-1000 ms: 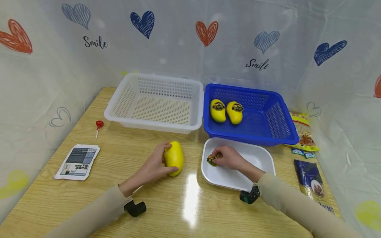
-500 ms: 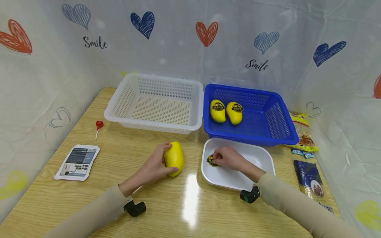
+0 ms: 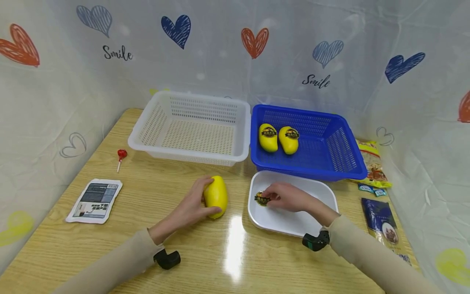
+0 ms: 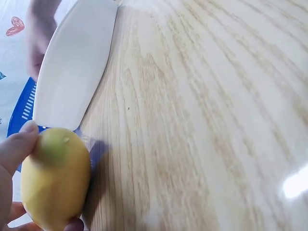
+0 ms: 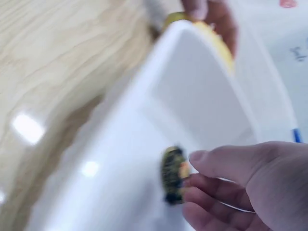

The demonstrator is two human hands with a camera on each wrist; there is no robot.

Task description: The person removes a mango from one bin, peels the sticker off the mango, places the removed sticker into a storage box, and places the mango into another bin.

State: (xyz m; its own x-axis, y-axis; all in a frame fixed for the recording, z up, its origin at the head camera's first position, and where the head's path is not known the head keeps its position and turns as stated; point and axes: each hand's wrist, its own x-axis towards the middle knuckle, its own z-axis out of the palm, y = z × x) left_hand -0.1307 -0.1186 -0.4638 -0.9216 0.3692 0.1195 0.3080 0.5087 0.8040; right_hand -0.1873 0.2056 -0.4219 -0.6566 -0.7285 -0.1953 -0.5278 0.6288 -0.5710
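Left hand (image 3: 191,206) wrapped around a yellow mango (image 3: 216,196) lying on the counter (image 3: 147,228), just left of the white tray (image 3: 293,222); grip: fingers and thumb curled over its near end and side. Right hand (image 3: 288,197) inside the white tray, fingertips pinching a small round dark sticker (image 3: 262,199) near the tray's left wall; grip narrow, closed on the sticker's edge.

Mango: probably smooth-skinned, firm, moderately heavy, apt to roll on its rounded belly; best held across the broad middle. Sticker: thin, light, floppy, likely tacky on 1 face, so best taken by the rim only, as in the right wrist view (image 5: 173,175).

Behind the white tray, a blue basket (image 3: 341,163) holding 2 labelled mangoes (image 3: 268,137); left of that basket, a white basket (image 3: 191,153). Right of the tray, snack packets (image 3: 380,216) close to the counter's edge. Open wood between mango and tray narrow; wider bare stretch left of the mango, toward a printed card (image 3: 95,200) and a red lollipop (image 3: 121,155).
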